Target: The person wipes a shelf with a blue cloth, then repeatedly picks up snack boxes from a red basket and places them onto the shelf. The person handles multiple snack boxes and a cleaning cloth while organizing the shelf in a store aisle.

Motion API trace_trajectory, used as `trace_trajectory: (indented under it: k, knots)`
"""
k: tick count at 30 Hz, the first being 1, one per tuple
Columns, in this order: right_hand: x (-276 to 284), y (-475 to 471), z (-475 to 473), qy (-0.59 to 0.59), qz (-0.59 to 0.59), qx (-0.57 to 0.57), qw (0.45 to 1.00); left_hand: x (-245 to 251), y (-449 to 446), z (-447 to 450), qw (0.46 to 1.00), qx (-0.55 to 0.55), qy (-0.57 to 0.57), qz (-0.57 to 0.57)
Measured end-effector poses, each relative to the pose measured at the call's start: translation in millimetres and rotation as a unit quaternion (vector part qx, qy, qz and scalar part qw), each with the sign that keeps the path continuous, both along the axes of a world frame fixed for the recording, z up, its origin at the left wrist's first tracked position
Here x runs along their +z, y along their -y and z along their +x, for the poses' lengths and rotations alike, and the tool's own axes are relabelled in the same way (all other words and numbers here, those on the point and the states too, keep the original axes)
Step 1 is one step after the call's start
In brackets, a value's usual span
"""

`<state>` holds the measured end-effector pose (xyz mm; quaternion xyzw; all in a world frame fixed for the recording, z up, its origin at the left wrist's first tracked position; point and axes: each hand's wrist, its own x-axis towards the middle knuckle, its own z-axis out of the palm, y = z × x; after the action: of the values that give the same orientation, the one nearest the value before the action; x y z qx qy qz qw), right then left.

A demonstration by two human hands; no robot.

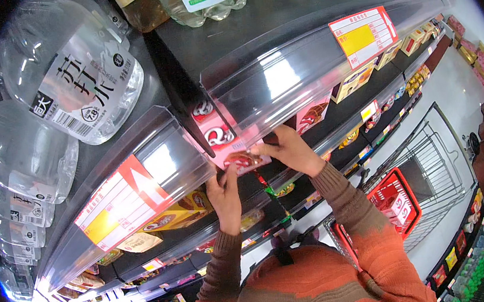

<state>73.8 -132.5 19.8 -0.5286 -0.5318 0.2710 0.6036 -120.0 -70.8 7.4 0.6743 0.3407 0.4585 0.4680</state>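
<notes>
A pink snack box (242,156) with a brown cake pictured on it shows at the gap between two clear shelf-edge guards. My left hand (227,197) grips its left side, some fingers hidden under the clear guard. At its right corner, my right hand (293,149) has the thumb on the box, while the other fingers are partly hidden behind. Behind the held box, more pink packaging (203,109) is seen through the gap. Another pink box (314,112) stands to the right on the same shelf.
Large clear water bottles (77,84) fill the upper shelf at left. A black divider (176,87) juts toward the hands. Price tags (365,37) hang on the guards. At right stands a shopping cart (440,159), with a red basket (400,186) holding pink-and-white boxes.
</notes>
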Motion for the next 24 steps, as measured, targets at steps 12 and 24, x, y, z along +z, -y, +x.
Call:
trace_trajectory:
  k: [12,24]
  knots:
    - [-23.2,-74.9,6.1,0.026,-0.04,-0.033,0.998,-40.2,-64.8,22.2,0.996,0.046,-0.077,0.02]
    - [-36.1,-84.1,3.6,0.038,-0.068,-0.042,0.996,-34.0,-59.4,27.1,0.999,-0.006,0.005,-0.043]
